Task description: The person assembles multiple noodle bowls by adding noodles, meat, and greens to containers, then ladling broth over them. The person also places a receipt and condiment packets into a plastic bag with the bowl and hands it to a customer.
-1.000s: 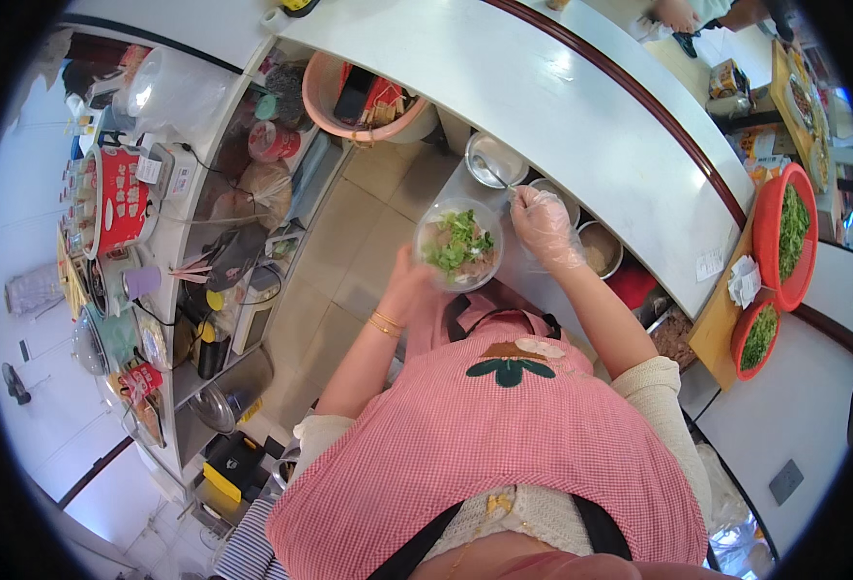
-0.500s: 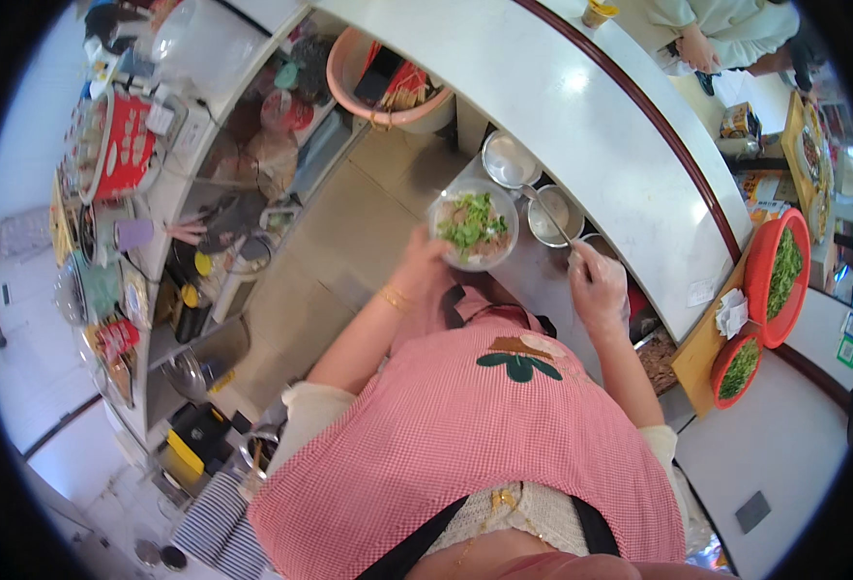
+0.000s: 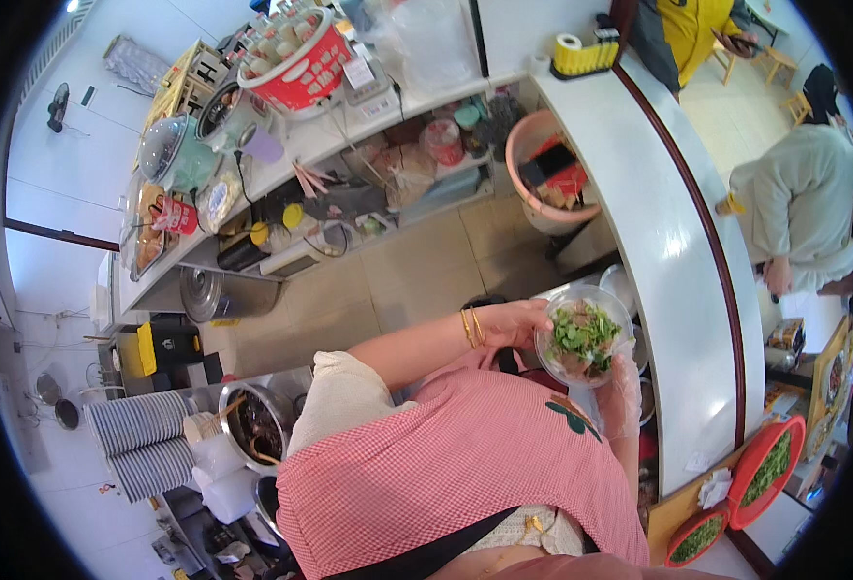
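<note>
A clear round plastic bowl (image 3: 617,307) with chopped green leaves (image 3: 584,330) and brownish slices that look like meat is held up in front of my apron. My left hand (image 3: 520,324), with gold bangles at the wrist, grips the bowl's left rim. At its lower right side, my right hand (image 3: 624,382), in a thin clear glove, is closed against the bowl; some of its fingers are hidden. Metal pots (image 3: 619,282) stand just right of the bowl, partly covered by it.
A curved white counter (image 3: 678,251) runs along the right, with red baskets of greens (image 3: 767,476) at its near end. A pink bucket (image 3: 533,203) stands ahead. Stacked striped plates (image 3: 136,425) and a metal pot (image 3: 252,411) are at left. Other people (image 3: 799,193) are beyond the counter.
My view and body have turned left. My right hand has let go of the ladle and come to the bowl. The left hand still has the bowl.
</note>
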Tool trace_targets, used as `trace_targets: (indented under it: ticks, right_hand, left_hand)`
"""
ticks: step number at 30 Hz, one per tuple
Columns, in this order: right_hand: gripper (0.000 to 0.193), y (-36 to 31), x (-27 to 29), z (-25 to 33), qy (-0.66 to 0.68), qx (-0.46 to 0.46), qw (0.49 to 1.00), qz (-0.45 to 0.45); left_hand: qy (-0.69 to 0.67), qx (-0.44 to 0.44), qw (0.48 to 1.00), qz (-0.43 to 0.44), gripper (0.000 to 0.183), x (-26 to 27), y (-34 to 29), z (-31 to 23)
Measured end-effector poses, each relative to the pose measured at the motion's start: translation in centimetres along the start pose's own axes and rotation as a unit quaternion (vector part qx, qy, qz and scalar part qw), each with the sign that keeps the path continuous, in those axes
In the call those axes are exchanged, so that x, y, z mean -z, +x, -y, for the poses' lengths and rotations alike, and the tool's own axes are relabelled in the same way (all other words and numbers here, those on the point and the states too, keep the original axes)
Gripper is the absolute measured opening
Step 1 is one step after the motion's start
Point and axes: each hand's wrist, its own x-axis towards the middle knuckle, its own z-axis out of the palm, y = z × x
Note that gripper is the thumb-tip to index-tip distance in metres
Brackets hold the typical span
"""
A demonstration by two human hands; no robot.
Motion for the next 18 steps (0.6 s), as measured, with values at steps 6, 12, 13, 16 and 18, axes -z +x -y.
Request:
trace_targets:
  ticks: [6,12,13,16,18]
  right_hand:
    - [0.06,4.5,-7.3,1.8,0.109,-0.014,0.993,-0.049]
    - [0.06,9.5,-11.1,2.2,0.146,0.02,0.988,-0.048]
    - [0.06,9.9,-11.2,2.2,0.171,0.019,0.984,-0.044]
    - [0.063,10.1,-11.4,1.7,0.115,0.022,0.988,-0.098]
    - [0.066,10.1,-11.4,1.3,0.177,0.026,0.976,-0.121]
  left_hand:
    - [0.178,-0.11,0.976,-0.057,0.043,7.1,-3.8,-12.6]
    - [0.328,-0.471,0.474,-0.668,0.043,26.4,-11.7,-36.4]
    - [0.336,-0.404,0.424,-0.737,0.049,28.6,-12.8,-38.4]
    - [0.354,-0.376,0.467,-0.718,0.047,32.2,-14.3,-39.6]
    - [0.387,-0.4,0.395,-0.731,0.042,32.2,-14.6,-38.6]
